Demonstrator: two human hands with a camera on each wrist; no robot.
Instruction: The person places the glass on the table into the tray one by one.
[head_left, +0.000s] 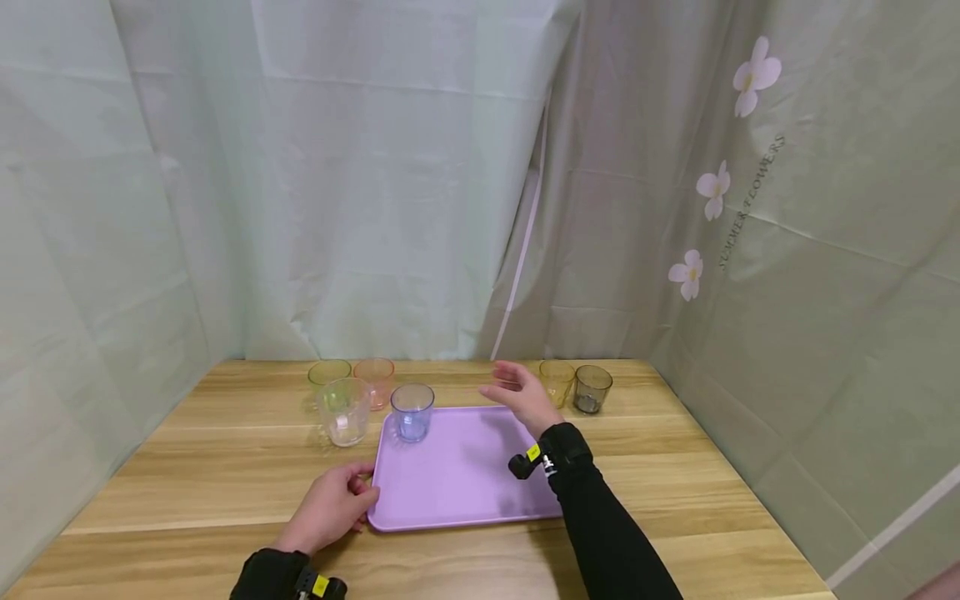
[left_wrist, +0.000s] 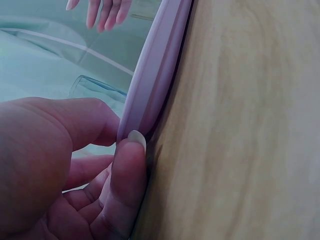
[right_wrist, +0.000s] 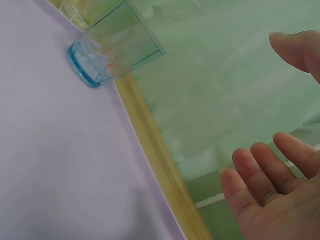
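The left hand [head_left: 330, 507] pinched the rim of the purple tray [head_left: 465, 475] by its near left corner. The right hand [head_left: 527, 400] hung over the tray's far edge, its fingers loosely spread and thumb apart. The blue glass [head_left: 412, 418] stood upright at the tray's far left corner. Green [head_left: 328, 375], pink [head_left: 377, 387] and clear [head_left: 345, 417] glasses stood left of it; yellow [head_left: 557, 387] and grey [head_left: 592, 390] glasses stood near the worktop's [head_left: 675, 500] far right corner.
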